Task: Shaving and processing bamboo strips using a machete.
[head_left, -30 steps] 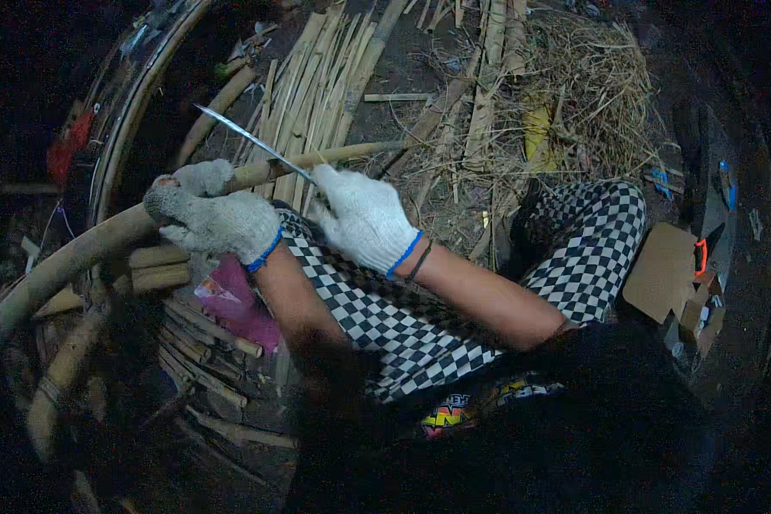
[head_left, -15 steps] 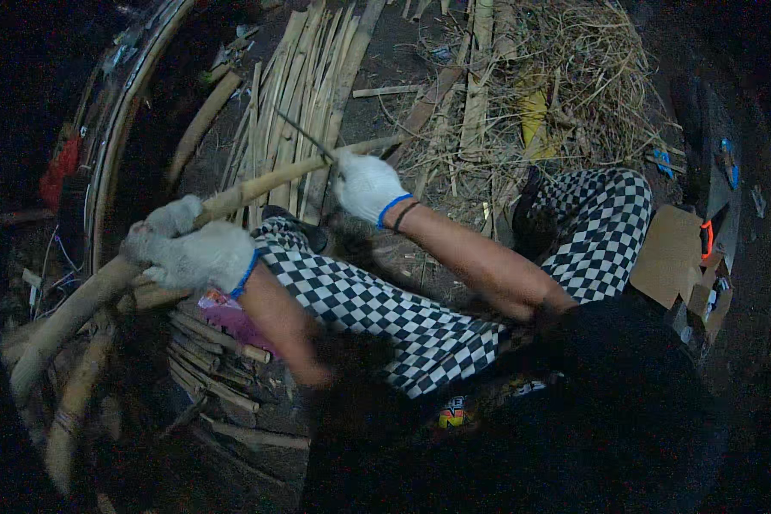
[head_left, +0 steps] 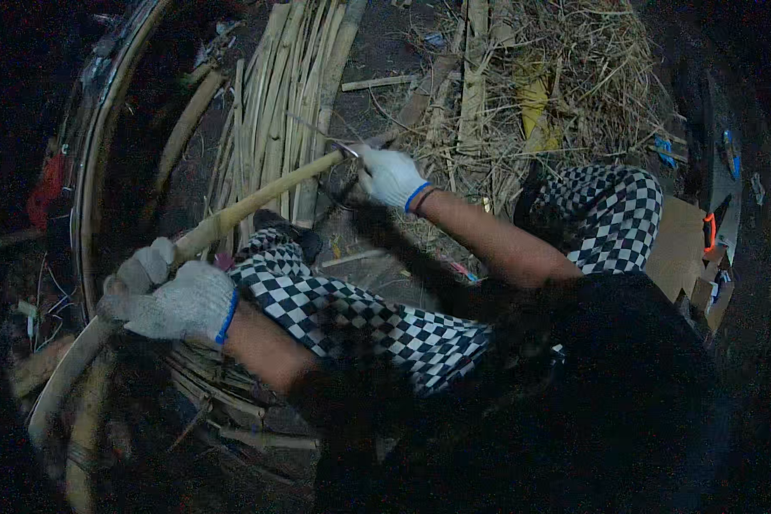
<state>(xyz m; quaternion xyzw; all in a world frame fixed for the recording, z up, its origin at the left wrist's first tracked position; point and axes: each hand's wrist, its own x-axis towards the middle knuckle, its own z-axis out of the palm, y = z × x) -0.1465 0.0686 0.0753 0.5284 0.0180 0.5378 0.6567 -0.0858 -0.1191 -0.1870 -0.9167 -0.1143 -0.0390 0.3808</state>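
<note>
My left hand (head_left: 177, 300), in a white knit glove with a blue cuff, is wrapped round a long bamboo pole (head_left: 265, 193). The pole slants from the lower left up across my lap toward the middle. Close to its far end, my right hand (head_left: 391, 180), gloved alike, is closed on a thin-bladed knife (head_left: 349, 151). Its handle is hidden in the glove. The blade is smeared by motion and lies across the pole; whether it cuts in, I cannot tell.
Split bamboo strips (head_left: 287, 103) lie ahead on the ground. A heap of thin shavings (head_left: 591, 77) is at the far right, beside a yellow piece (head_left: 533, 107). Cut bamboo pieces (head_left: 265, 439) lie lower left. A cardboard box (head_left: 678, 240) and an orange-handled tool (head_left: 709, 231) are at right.
My left hand and the pole have shifted left and down. My right hand has moved a little right with the knife, whose blade now looks more blurred. The view has shifted slightly.
</note>
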